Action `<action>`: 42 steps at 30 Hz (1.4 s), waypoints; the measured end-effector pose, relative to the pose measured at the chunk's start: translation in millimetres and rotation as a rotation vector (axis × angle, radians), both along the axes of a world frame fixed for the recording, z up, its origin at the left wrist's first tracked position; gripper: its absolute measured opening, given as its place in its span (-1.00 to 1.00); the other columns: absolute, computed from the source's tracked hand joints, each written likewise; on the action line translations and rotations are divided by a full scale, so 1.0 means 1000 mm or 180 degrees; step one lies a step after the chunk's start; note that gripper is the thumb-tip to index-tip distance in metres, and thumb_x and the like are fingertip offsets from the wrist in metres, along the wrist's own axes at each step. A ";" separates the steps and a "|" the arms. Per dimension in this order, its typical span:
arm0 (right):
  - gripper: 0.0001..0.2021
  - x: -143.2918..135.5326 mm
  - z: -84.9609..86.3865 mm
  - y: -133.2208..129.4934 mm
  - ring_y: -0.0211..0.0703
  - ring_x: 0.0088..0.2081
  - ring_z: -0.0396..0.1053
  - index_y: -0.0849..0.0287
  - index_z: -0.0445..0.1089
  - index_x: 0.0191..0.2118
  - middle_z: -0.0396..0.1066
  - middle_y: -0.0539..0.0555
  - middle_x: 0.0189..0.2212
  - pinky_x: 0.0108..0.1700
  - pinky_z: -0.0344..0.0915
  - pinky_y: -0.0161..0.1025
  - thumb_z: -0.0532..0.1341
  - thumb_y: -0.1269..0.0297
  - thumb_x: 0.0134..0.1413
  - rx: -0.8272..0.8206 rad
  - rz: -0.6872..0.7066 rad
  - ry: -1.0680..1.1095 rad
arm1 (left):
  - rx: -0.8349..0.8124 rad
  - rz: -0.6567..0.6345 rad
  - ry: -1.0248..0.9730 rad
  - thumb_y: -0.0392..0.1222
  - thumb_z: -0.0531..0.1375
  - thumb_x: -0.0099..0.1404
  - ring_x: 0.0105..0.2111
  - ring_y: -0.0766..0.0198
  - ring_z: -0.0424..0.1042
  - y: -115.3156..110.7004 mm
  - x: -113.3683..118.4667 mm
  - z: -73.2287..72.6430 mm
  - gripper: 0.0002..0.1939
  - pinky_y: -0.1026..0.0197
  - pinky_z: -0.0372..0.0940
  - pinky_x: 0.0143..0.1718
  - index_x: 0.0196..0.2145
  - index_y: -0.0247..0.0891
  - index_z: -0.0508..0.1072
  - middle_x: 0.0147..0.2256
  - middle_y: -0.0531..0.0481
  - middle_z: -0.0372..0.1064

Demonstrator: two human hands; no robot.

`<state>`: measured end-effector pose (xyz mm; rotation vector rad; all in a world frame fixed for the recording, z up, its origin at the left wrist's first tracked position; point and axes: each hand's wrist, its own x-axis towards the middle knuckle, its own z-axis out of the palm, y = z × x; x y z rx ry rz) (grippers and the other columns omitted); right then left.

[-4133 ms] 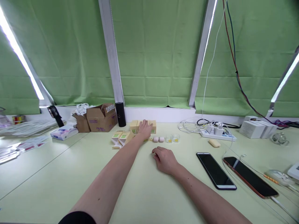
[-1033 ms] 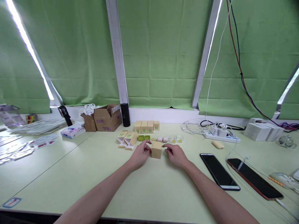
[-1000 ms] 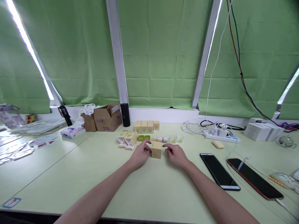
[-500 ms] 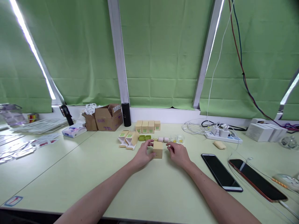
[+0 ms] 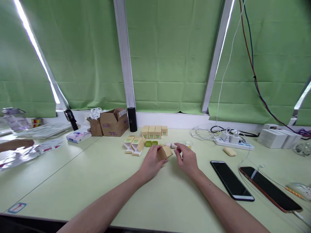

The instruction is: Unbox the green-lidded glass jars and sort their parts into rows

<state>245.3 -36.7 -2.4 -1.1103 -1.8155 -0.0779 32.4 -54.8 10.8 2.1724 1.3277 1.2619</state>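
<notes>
My left hand (image 5: pixel 152 162) is closed round a small kraft cardboard box (image 5: pixel 164 153), which is tilted. Just right of the box is my right hand (image 5: pixel 186 158), thumb and forefinger bent toward each other near its edge; whether anything is between them is too small to tell. Beyond my hands lie green containers (image 5: pixel 151 143), pale pink pieces (image 5: pixel 170 145) and a clear round item (image 5: pixel 188 144), partly hidden. Two opened kraft boxes (image 5: pixel 137 145) lie to the left, and several closed kraft boxes (image 5: pixel 155 131) stand in a row behind.
Two phones (image 5: pixel 232 180) lie at the right, near a power strip (image 5: pixel 233 142) with cables. Brown cartons (image 5: pixel 114 123), a black cylinder (image 5: pixel 132 119) and a tissue pack (image 5: pixel 78 136) stand back left. Another person's hand (image 5: pixel 23 143) reaches in over silvery packets (image 5: pixel 20 156).
The kraft box, upright before, is now tilted in my left hand. My right hand has shifted slightly and covers more of the items behind. Another person's hand has appeared at the far left.
</notes>
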 end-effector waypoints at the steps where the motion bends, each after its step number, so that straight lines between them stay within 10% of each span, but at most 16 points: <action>1: -0.70 -0.001 0.000 -0.001 -0.05 -0.23 0.50 0.14 0.40 0.10 0.55 0.13 -0.22 -0.29 0.37 -0.21 0.08 0.24 0.37 0.0010 0.0070 0.0022 | 0.0213 0.0020 0.0129 -0.23 0.40 0.21 0.05 0.02 0.41 0.000 -0.001 0.000 -0.49 -0.06 0.35 0.08 0.06 -0.18 0.33 0.03 -0.13 0.37; 21: -0.53 -0.016 0.005 -0.018 0.07 -0.01 0.45 0.06 0.09 0.28 0.40 0.25 0.07 -0.07 0.54 0.04 0.16 0.33 0.32 0.0264 0.1114 0.0019 | 0.2875 0.0281 0.1485 -0.38 0.27 0.33 -0.09 0.02 0.46 -0.004 -0.005 0.010 -0.63 -0.05 0.46 -0.11 0.04 -0.24 0.29 -0.10 -0.19 0.44; 42: -0.67 -0.021 0.008 -0.021 -0.07 -0.32 0.50 0.13 0.07 0.18 0.51 0.12 -0.20 -0.27 0.41 -0.17 -0.02 0.38 0.36 -0.0262 0.0773 0.0128 | 0.1468 0.0098 0.1269 -0.37 0.23 0.31 0.08 -0.07 0.42 -0.006 -0.002 0.000 -0.47 -0.13 0.48 -0.02 0.17 -0.21 0.17 0.06 -0.25 0.37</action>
